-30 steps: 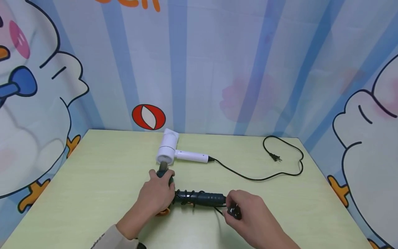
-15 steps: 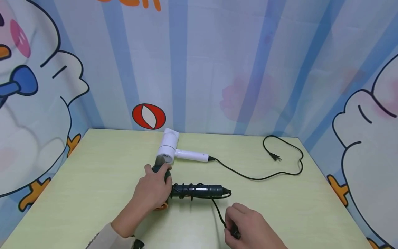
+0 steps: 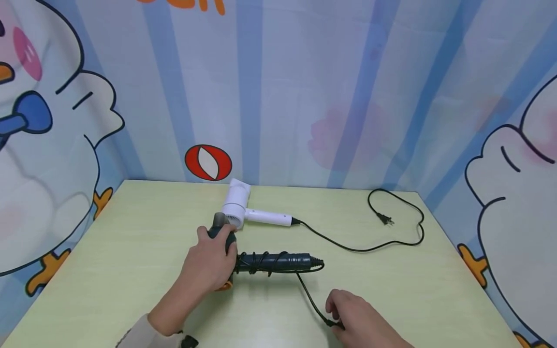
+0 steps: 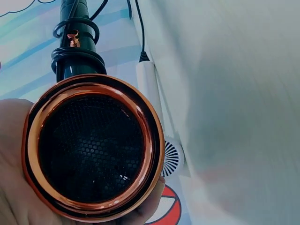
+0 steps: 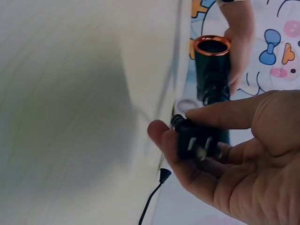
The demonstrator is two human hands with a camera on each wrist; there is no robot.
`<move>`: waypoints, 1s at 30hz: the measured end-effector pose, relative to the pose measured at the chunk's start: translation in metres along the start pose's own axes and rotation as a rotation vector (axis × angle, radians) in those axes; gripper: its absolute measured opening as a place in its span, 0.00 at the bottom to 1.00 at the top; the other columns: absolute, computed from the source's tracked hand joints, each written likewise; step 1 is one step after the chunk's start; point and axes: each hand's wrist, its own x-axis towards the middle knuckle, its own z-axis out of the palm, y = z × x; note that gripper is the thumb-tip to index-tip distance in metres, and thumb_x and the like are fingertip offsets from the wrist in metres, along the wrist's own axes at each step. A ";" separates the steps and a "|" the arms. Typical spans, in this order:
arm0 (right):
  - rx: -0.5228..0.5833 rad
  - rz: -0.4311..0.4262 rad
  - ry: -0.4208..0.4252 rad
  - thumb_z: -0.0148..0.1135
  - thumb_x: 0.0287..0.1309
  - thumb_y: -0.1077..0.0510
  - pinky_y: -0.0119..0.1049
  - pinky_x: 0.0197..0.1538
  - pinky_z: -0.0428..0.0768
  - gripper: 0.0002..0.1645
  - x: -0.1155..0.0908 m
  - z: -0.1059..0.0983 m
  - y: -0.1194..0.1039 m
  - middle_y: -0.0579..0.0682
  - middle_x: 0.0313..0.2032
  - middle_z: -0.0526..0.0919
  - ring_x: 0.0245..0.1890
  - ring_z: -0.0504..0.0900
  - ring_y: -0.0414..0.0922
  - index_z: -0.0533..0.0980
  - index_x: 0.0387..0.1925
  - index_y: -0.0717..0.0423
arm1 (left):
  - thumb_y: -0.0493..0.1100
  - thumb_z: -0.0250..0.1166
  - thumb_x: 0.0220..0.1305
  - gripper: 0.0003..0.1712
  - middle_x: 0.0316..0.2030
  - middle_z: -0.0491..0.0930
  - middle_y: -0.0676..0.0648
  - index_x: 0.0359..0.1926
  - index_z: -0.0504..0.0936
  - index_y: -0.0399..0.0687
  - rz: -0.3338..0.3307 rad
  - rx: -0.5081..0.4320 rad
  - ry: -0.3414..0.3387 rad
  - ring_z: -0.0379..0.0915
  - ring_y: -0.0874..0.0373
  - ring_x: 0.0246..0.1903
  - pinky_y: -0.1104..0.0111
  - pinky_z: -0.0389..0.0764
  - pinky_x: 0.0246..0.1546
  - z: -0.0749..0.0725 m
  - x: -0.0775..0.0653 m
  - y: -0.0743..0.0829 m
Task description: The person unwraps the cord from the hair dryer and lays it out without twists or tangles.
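Note:
In the head view my left hand (image 3: 202,266) grips a dark green hair dryer (image 3: 283,262) by its barrel above the table. Its handle points right, with black cord wound around it. The left wrist view shows the dryer's copper-rimmed rear grille (image 4: 89,145) resting in the palm. My right hand (image 3: 361,319), lower right, pinches the black plug (image 5: 199,143) between thumb and fingers, prongs showing in the right wrist view. A length of cord (image 3: 311,298) runs from the handle to this hand.
A white hair dryer (image 3: 237,200) lies at the back of the table (image 3: 130,251), just behind the dark dryer's nozzle. Its black cord (image 3: 357,250) curves right to a second plug (image 3: 385,219). A cartoon-printed curtain (image 3: 283,96) stands behind the table.
My right hand has moved from the handle's end towards the front right, drawing a length of cord away with the plug. The left hand and dark dryer have shifted slightly left and back.

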 end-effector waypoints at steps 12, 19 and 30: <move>-0.259 0.098 -0.030 0.63 0.58 0.70 0.45 0.38 0.78 0.08 0.018 0.008 0.008 0.49 0.30 0.75 0.30 0.74 0.43 0.80 0.40 0.61 | 0.54 0.52 0.76 0.25 0.55 0.60 0.29 0.70 0.67 0.62 -0.015 -0.043 -0.012 0.70 0.47 0.18 0.63 0.71 0.19 -0.011 -0.005 -0.004; -0.393 -0.025 0.092 0.62 0.65 0.66 0.43 0.28 0.71 0.05 0.020 0.010 0.013 0.49 0.24 0.69 0.24 0.66 0.44 0.74 0.32 0.59 | 0.54 0.52 0.76 0.25 0.56 0.60 0.29 0.70 0.67 0.63 -0.023 -0.057 -0.038 0.71 0.47 0.20 0.63 0.71 0.20 -0.011 -0.005 -0.007; -0.556 -0.049 0.272 0.62 0.70 0.54 0.44 0.24 0.68 0.14 0.038 0.001 0.026 0.49 0.22 0.67 0.22 0.66 0.47 0.72 0.30 0.57 | 0.54 0.52 0.77 0.23 0.55 0.61 0.31 0.69 0.68 0.63 0.007 -0.082 -0.069 0.71 0.47 0.20 0.63 0.71 0.21 -0.006 -0.006 -0.012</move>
